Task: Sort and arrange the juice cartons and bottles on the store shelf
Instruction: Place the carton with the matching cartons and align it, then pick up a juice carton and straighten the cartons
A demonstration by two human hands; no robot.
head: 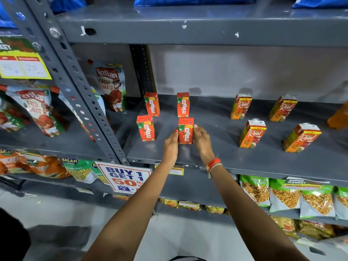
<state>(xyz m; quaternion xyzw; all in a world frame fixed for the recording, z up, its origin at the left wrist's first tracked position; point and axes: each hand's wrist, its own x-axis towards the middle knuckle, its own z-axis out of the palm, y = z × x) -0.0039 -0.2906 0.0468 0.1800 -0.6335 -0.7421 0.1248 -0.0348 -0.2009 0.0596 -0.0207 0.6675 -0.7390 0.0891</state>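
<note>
Several small red Maaza cartons stand upright on the grey shelf in two rows. The front right Maaza carton sits between my hands: my left hand presses its left side and my right hand its right side, fingers flat against it. The other Maaza cartons are at front left, back left and back right. To the right stand several orange Real cartons, two at the back and two in front. An orange bottle shows partly at the right edge.
Tomato ketchup pouches fill the bay to the left, behind a perforated upright post. Snack bags lie on the shelf below, and a "Buy 1 Get 1" sign hangs from the shelf edge. Another shelf board runs overhead.
</note>
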